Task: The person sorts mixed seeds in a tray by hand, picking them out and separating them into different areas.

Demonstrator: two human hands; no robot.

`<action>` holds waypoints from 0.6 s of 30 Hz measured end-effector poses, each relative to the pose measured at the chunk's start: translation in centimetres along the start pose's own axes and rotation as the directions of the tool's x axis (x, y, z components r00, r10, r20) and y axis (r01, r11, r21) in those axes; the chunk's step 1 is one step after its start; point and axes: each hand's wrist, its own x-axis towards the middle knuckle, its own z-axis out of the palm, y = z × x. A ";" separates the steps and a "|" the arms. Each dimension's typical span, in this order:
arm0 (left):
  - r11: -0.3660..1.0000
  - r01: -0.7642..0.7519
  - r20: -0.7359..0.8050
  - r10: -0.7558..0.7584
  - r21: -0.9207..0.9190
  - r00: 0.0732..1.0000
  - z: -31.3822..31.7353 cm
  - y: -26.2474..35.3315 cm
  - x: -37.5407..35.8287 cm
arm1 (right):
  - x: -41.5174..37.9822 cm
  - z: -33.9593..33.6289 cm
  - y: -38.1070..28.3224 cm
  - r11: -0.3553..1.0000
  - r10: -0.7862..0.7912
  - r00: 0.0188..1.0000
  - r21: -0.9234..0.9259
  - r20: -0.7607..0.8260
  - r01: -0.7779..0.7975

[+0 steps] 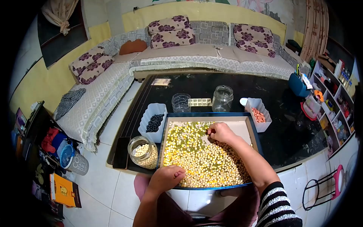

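Observation:
A shallow blue-rimmed tray [257,138] lies in front of me, spread with pale round beans [223,172], yellow corn kernels [172,142] and small green beans [194,143]. My right hand [221,133] reaches over the tray's far part, fingertips pinched together at the edge of the spread; whatever they hold is hidden. Over the near left corner my left hand [166,178] has its fingers curled in, and its contents cannot be made out. Just beyond that hand stands a clear jar [149,160] of pale beans.
Left of the tray are a plastic tub [143,125] of black beans and a dark phone [121,153]. A tub [266,113] of pinkish peanuts stands at the right. Two clear jars, one shorter [181,103] and one taller [223,100], stand behind on the black table [291,140].

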 end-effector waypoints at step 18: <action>0.998 0.068 0.050 -0.069 0.006 0.996 -0.2 -0.1 0.0 | 0.1 0.9 -1.4 0.984 -0.002 0.991 -0.175 0.133 0.025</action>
